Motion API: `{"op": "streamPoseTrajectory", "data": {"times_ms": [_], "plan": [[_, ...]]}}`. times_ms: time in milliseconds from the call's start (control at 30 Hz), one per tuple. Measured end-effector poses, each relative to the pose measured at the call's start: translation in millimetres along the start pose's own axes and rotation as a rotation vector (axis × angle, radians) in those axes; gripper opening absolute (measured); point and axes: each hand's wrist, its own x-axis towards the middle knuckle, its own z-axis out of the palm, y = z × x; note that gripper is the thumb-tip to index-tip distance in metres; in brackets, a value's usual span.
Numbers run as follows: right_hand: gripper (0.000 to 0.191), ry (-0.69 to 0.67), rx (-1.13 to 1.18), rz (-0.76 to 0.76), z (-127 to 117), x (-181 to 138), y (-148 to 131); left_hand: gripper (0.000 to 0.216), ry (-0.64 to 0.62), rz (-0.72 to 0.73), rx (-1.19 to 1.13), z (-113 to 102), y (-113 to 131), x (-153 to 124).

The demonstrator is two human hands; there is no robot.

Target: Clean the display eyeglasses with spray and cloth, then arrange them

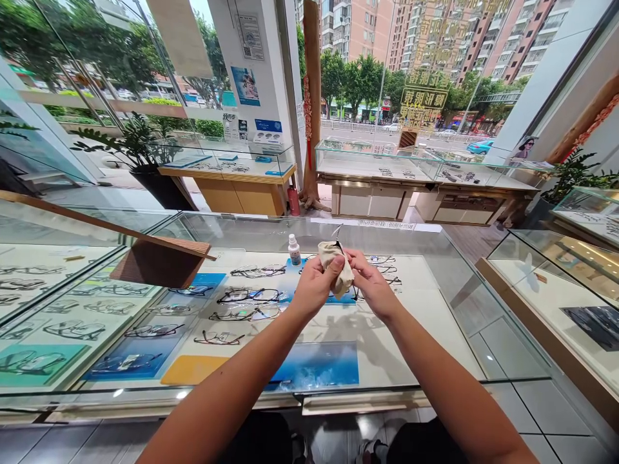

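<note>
Both bare forearms reach out over the near edge of the glass table [449, 283]. The left hand [313, 288] has its grip closed on a beige cloth [338, 265], bunched up so that it wraps whatever it rubs. The right hand [372, 287] pinches the other side of the same bundle. A thin dark temple [337, 233] sticks up out of the cloth and a bit of dark frame shows below it, so a pair of glasses [355, 293] is folded inside, held above the middle of the table, not resting on it. Just past the hands, toward the far edge, stands a small white bottle [294, 250], upright and within easy reach. Under the glass, rows of frames [247, 296] lie on white and blue mats, spaced for viewing. Left of them a wooden stand [159, 261] leans. Beyond stand more showcases [377, 169] before the street windows.
</note>
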Motion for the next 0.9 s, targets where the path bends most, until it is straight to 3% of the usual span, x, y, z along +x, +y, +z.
{"op": "streamPoseTrajectory", "data": {"times_ms": [233, 533, 667, 800, 900], "plan": [[0.025, -0.047, -0.041, 0.001, 0.5, -1.5, 3.2, 0.067, 0.087, -0.007, 0.018, -0.3, 0.2, 3.4], [0.019, 0.253, 0.2, -0.024, -26.4, 6.0, -10.4, 0.036, 0.274, -0.019, -0.086, -26.7, 4.6, 24.6], [0.014, 0.343, 0.224, -0.064, -40.0, 8.2, -18.6, 0.036, 0.256, -0.046, 0.021, -28.8, -9.6, 28.1], [0.015, 0.39, 0.206, -0.082, -44.9, 9.6, -19.7, 0.037, 0.206, 0.044, 0.106, -20.9, -20.4, 26.0], [0.015, 0.392, 0.194, -0.091, -45.9, 10.1, -18.1, 0.037, 0.2, -0.003, 0.105, -17.3, -24.7, 25.1]]}}
